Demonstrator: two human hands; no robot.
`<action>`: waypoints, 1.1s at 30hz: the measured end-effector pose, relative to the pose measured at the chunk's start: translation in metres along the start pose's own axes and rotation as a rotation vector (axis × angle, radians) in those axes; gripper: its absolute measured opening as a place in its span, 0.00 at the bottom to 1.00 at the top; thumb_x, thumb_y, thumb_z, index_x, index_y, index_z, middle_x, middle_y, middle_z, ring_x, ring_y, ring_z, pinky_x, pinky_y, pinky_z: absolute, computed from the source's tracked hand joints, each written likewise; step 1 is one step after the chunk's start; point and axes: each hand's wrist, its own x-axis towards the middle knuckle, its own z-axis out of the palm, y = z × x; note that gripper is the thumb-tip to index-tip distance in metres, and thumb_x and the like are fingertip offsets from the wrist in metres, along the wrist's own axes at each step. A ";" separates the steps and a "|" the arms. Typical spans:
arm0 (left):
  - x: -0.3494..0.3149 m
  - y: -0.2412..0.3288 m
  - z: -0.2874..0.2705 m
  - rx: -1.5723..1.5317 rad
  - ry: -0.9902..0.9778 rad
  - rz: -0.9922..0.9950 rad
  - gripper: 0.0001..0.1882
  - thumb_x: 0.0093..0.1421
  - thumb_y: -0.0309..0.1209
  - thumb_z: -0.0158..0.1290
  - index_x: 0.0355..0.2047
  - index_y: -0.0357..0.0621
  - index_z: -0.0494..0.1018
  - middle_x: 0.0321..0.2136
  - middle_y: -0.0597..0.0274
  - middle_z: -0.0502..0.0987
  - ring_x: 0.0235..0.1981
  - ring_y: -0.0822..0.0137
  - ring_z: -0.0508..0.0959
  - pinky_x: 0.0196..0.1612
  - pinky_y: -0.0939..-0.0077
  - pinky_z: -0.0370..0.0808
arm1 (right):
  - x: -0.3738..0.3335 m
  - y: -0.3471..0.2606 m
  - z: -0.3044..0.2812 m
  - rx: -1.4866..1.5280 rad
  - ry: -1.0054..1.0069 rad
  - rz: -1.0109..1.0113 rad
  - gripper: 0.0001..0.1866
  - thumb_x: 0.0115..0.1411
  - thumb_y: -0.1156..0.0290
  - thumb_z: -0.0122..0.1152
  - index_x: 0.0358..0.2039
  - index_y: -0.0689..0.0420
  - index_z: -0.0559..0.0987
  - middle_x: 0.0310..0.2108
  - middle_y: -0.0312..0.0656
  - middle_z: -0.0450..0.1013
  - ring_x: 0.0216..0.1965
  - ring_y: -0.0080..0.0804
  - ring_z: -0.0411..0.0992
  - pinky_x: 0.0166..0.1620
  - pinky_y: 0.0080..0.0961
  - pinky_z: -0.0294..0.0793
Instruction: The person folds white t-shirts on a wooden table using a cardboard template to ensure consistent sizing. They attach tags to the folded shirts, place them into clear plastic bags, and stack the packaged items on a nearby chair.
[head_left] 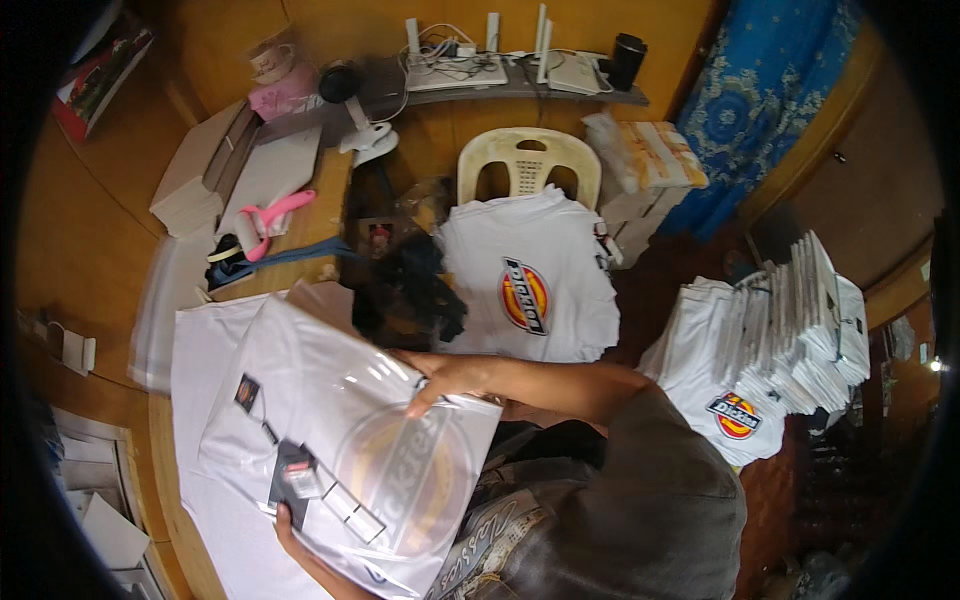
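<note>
A folded white T-shirt in a clear plastic bag (310, 400) is tilted in front of me, above the table's near part. Its round red and yellow chest print shows hazily through the glossy plastic. A dark hang tag (292, 480) and a small dark label (247, 391) also lie against the shirt. My right hand (440, 380) is closed on the bag's upper right edge, thumb on top and fingers mostly hidden beneath. Along the lower left edge, my left hand (288, 530) grips the bag; its other fingers are out of sight underneath. Another white shirt (215, 520) is spread flat on the table under the bag.
A cream plastic chair (528, 150) bears a pile of white printed shirts (530, 270). To the right stands a stack of bagged shirts (790, 330). A pink handled tool (265, 222) and a blue strap (290, 255) lie on the table beyond. Routers (455, 70) sit on a shelf.
</note>
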 end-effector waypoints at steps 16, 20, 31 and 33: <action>-0.052 -0.117 0.220 0.498 -0.836 -0.256 0.29 0.41 0.23 0.60 0.45 0.37 0.63 0.40 0.63 0.69 0.41 0.71 0.69 0.44 0.77 0.65 | -0.314 0.085 -0.062 0.260 0.936 -0.068 0.36 0.43 0.70 0.65 0.52 0.61 0.59 0.44 0.43 0.65 0.46 0.33 0.63 0.48 0.26 0.63; -0.056 -0.136 0.366 0.754 -1.267 0.245 0.35 0.43 0.25 0.59 0.51 0.37 0.55 0.42 0.55 0.68 0.43 0.65 0.67 0.48 0.73 0.62 | -0.373 0.111 -0.152 0.466 1.026 -0.446 0.34 0.42 0.71 0.65 0.50 0.61 0.61 0.43 0.42 0.66 0.43 0.35 0.65 0.45 0.29 0.66; -0.115 -0.185 0.693 0.808 -1.592 0.824 0.42 0.47 0.33 0.56 0.57 0.42 0.44 0.54 0.42 0.51 0.56 0.50 0.54 0.55 0.64 0.54 | -0.519 0.055 -0.452 0.501 1.195 -1.250 0.30 0.45 0.74 0.61 0.50 0.55 0.62 0.44 0.39 0.65 0.45 0.37 0.64 0.47 0.33 0.66; -0.086 -0.186 0.685 0.671 -1.341 0.900 0.36 0.44 0.30 0.57 0.53 0.43 0.54 0.53 0.44 0.54 0.52 0.49 0.58 0.52 0.62 0.56 | -0.539 0.032 -0.519 0.440 1.133 -1.252 0.30 0.46 0.75 0.61 0.50 0.54 0.62 0.45 0.39 0.65 0.46 0.37 0.64 0.47 0.33 0.66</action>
